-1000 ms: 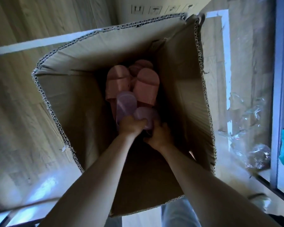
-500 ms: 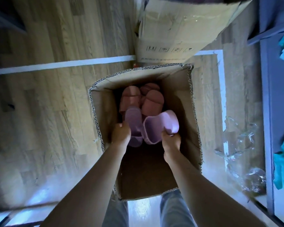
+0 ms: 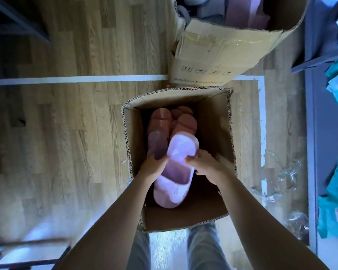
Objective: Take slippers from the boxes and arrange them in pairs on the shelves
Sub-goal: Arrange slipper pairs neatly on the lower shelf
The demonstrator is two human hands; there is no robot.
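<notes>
The fingers (image 3: 191,162) of the right hand (image 3: 207,168) curl round the strap edge of a lilac slipper (image 3: 174,186), and the left hand (image 3: 152,169) pinches its opposite edge. Held sole-down over the near half of the cardboard box (image 3: 229,133), the slipper now sits higher than it did a second ago, when both hands were deep inside. Half a second ago it lay on its side in the right hand alone. A second lilac slipper (image 3: 156,143) lies just behind the left hand, possibly also caught by it, though shadow hides the contact. Pink slippers (image 3: 162,118) lie at the far end. Beyond stands another box (image 3: 222,55); the shelf (image 3: 320,123) is to the right. A matched pair looks ready to come out.
</notes>
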